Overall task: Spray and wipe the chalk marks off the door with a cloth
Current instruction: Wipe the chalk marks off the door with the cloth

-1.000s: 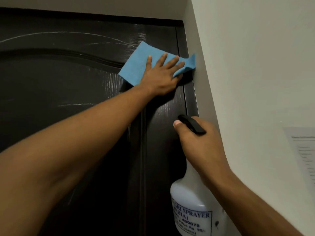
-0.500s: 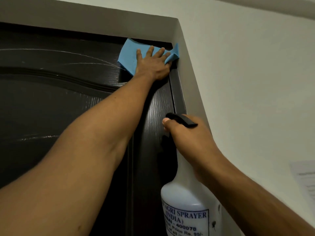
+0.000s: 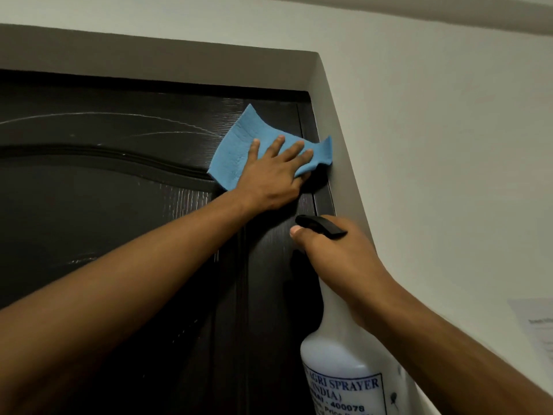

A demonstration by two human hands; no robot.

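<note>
The room is dim and evenly lit, with a soft, slightly greenish cast on the pale wall (image 3: 434,145). The dark door (image 3: 104,220) swallows most detail, though faint sheen picks out its wood grain. A soft shadow sits under the left hand (image 3: 269,181) and the cloth (image 3: 239,151). Straight edges of the door frame (image 3: 179,58) bow toward the borders. The paper (image 3: 535,327) at the right edge is blurred, its print unreadable.
</note>
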